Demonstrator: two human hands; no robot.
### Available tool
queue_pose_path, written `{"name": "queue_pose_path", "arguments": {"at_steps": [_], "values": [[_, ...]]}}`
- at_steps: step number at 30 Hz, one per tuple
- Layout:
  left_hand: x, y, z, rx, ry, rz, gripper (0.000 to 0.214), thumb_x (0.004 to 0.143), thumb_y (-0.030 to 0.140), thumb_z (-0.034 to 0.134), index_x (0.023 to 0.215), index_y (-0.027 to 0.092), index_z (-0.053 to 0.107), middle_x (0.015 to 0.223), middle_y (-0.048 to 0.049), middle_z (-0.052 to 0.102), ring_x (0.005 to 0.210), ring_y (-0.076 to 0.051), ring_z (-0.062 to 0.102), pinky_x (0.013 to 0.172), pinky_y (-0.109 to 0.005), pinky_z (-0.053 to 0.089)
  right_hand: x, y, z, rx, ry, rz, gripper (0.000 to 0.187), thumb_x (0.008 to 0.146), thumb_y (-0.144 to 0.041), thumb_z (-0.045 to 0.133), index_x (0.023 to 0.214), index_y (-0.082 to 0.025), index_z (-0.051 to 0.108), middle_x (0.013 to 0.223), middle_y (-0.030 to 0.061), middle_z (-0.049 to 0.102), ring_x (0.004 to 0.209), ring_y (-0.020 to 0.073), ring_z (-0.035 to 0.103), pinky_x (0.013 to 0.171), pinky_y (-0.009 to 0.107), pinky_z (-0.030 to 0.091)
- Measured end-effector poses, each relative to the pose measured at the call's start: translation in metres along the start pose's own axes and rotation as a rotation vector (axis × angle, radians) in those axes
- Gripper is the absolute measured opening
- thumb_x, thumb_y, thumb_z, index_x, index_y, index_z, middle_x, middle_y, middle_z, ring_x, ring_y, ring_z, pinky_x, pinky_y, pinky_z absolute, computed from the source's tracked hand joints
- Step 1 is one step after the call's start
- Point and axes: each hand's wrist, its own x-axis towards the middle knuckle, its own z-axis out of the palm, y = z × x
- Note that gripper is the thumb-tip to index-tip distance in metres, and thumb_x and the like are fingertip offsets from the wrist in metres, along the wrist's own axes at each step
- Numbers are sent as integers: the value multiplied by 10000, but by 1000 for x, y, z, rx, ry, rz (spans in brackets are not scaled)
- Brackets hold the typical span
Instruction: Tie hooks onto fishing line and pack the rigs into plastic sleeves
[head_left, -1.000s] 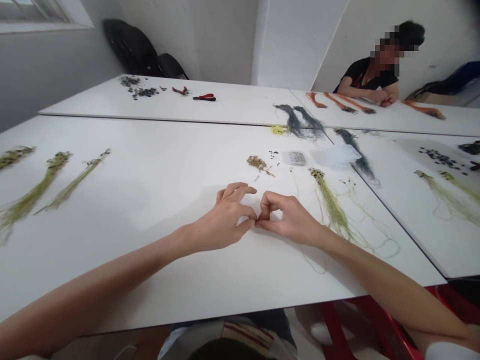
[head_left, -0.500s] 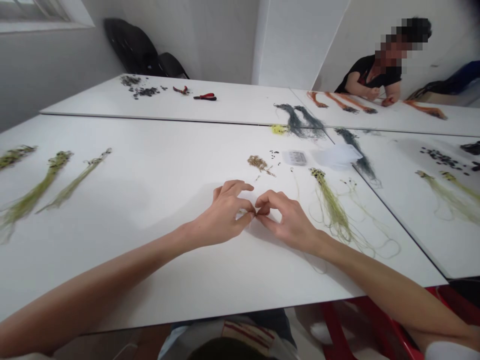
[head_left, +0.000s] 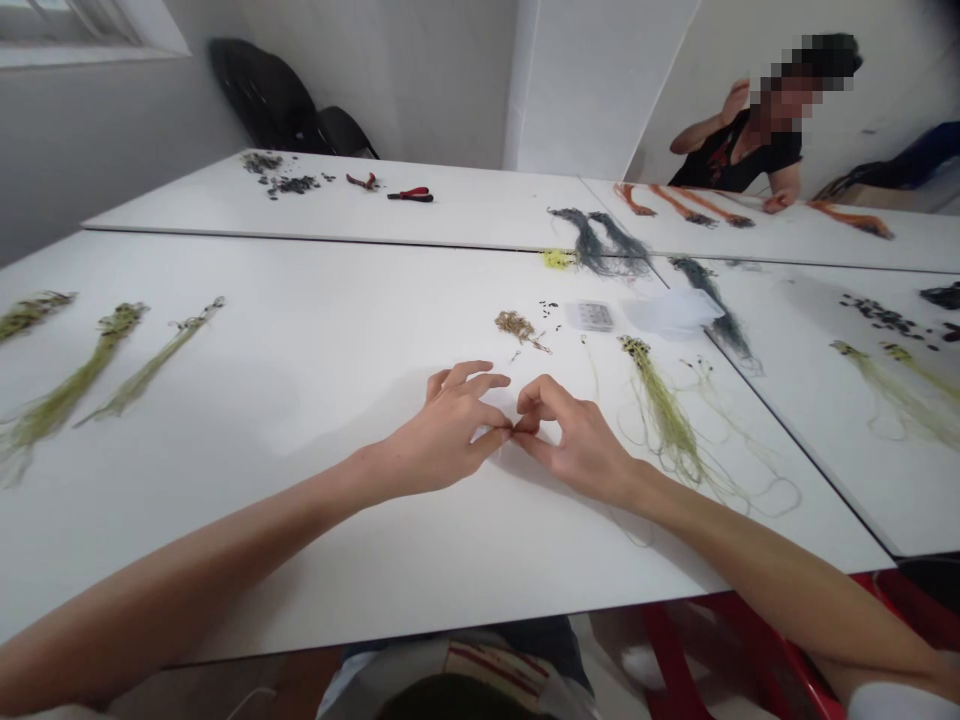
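Note:
My left hand (head_left: 448, 430) and my right hand (head_left: 574, 440) meet fingertip to fingertip over the white table (head_left: 315, 400). Thumb and forefinger of each hand pinch something tiny between them, too small to make out; a thin pale thread trails back under my right wrist. A little heap of small brass parts (head_left: 514, 325) lies just beyond the hands. A bundle of yellow-green threads (head_left: 666, 412) lies to the right of my right hand.
More green thread bundles (head_left: 112, 365) lie at the far left. A small clear box (head_left: 590, 316), black beads and grey bundles (head_left: 600, 240) sit further back. Red pliers (head_left: 411, 194) rest on the far table. Another person (head_left: 742, 135) sits at the back right with orange bundles.
My hands have stayed pinched together, shifting only slightly. The person at the back right has raised one arm off the table towards their head.

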Motion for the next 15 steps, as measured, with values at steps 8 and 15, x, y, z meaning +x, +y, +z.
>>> {"name": "queue_pose_path", "arguments": {"at_steps": [8, 15], "values": [[0, -5, -2, -59, -19, -50, 262, 897, 282, 499, 825, 266, 751, 1342, -40, 532, 1361, -324, 295, 1060, -565, 281, -2, 4, 9, -87, 35, -106, 222, 852, -136, 564, 939, -262, 403, 852, -31, 683, 804, 169, 653, 775, 341, 472], [-3, -8, -7, -108, -36, -123, 250, 868, 308, 512, 807, 273, 752, 1154, -58, 611, 1217, -306, 432, 1007, -524, 325, -3, 10, 24, -217, 94, -326, 362, 855, -79, 539, 1147, -253, 415, 969, 13, 710, 916, 203, 618, 829, 370, 436]]}}
